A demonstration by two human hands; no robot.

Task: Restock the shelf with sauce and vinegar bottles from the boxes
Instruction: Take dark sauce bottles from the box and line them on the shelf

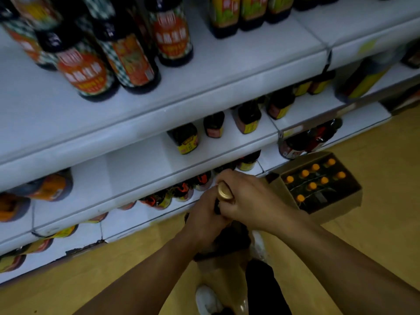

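Observation:
Both my hands are wrapped around one dark bottle with a gold cap (pixel 224 190), held upright in front of the lower shelves. My left hand (pixel 204 214) grips its body from the left. My right hand (pixel 250 198) closes on the neck just under the cap. Most of the bottle is hidden by my fingers. Below my hands a brown cardboard box (pixel 218 269) stands on the floor, its contents dark and unclear. A second open box (pixel 341 208) with several orange-capped bottles (pixel 312 185) sits on the floor to the right.
White shelves (pixel 204 87) rise in tiers on the left. The top tier carries tall dark bottles with orange labels (pixel 84 71); lower tiers carry smaller dark bottles with yellow labels (pixel 186 139). My white shoes (pixel 208 301) stand on the yellow wooden floor (pixel 375 155).

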